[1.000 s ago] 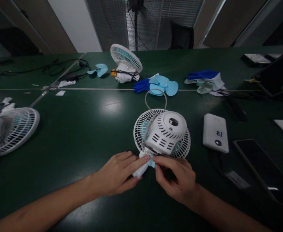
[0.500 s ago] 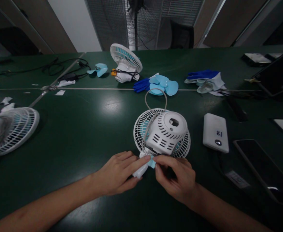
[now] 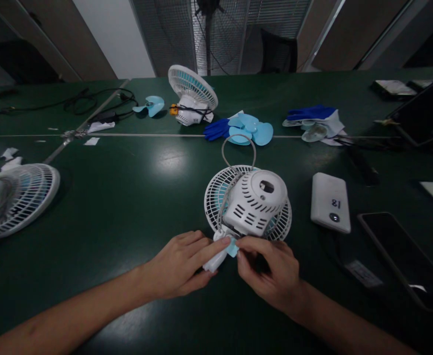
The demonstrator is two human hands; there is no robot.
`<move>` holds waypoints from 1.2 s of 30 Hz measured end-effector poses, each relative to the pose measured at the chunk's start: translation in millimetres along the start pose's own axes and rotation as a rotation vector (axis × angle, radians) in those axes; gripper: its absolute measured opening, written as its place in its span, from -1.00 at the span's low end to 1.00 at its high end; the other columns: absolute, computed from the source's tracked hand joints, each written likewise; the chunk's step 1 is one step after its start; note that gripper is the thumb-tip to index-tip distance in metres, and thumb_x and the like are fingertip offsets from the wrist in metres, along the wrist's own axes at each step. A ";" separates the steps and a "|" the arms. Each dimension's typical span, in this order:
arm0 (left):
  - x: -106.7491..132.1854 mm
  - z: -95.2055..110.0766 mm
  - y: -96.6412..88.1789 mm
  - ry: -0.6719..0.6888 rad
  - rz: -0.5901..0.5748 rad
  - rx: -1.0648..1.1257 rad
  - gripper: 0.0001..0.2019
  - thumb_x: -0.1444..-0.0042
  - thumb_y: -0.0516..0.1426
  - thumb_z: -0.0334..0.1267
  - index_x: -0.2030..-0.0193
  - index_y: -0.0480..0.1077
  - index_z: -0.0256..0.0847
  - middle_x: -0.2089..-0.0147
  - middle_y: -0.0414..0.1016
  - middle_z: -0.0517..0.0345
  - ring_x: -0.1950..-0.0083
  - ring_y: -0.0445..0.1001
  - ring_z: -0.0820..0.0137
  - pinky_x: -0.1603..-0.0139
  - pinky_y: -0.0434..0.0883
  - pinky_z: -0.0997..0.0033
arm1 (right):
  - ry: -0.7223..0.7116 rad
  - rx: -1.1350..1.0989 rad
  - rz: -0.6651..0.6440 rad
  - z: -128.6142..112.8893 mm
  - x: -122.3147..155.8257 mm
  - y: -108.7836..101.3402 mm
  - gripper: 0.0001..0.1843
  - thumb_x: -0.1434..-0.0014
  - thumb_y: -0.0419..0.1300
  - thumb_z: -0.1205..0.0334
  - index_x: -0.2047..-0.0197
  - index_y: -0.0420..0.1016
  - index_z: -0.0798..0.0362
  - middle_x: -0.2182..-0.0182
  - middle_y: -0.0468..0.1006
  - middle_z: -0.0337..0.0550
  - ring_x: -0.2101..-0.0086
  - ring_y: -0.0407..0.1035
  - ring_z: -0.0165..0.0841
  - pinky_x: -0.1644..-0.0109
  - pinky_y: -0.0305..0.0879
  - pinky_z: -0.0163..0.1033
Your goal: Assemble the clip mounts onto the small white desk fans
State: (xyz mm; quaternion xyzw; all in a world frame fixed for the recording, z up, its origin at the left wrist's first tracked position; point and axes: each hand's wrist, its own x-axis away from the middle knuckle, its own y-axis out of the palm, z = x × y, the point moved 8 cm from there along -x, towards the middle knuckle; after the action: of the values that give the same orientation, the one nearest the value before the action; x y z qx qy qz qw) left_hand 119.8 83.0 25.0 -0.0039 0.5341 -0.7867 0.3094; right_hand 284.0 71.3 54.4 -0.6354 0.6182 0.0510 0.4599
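A small white fan (image 3: 255,202) lies face down on the dark green table, its slotted motor housing upward and its round grille beneath. At its near end a smooth white end part (image 3: 215,260) sticks out, and my left hand (image 3: 185,264) is closed around it. The left index finger also touches a small light blue piece (image 3: 233,248) at this end. My right hand (image 3: 270,271) pinches that blue piece from the right between thumb and index finger. Fingers hide how the piece is attached. A grey cord (image 3: 254,148) loops out behind the housing.
Further fans stand at the left (image 3: 35,192) and at the back (image 3: 192,96). Light blue blades (image 3: 251,129) lie beside blue gloves (image 3: 216,129). A white power bank (image 3: 330,202) and a black phone (image 3: 405,259) lie at the right.
Almost nothing differs. Both hands keep their places at the fan's near end, and the right fingers have shifted only very slightly on the light blue piece.
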 end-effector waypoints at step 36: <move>1.1 0.6 3.1 0.027 -0.026 -0.058 -0.43 -0.53 -0.10 -0.12 -0.59 -0.10 -0.18 0.15 0.49 0.04 0.21 0.38 0.26 0.22 0.46 0.24 | -0.005 0.046 -0.067 -0.1 2.6 5.7 -0.83 -0.38 0.12 0.38 0.28 0.41 0.01 0.54 0.50 -0.32 0.59 0.41 -0.46 0.46 0.28 -0.27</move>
State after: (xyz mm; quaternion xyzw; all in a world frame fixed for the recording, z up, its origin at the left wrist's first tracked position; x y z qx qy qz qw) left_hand 120.6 81.2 22.2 -0.0093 0.5609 -0.7747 0.2918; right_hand 279.8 70.5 49.8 -0.6449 0.5964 0.0226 0.4773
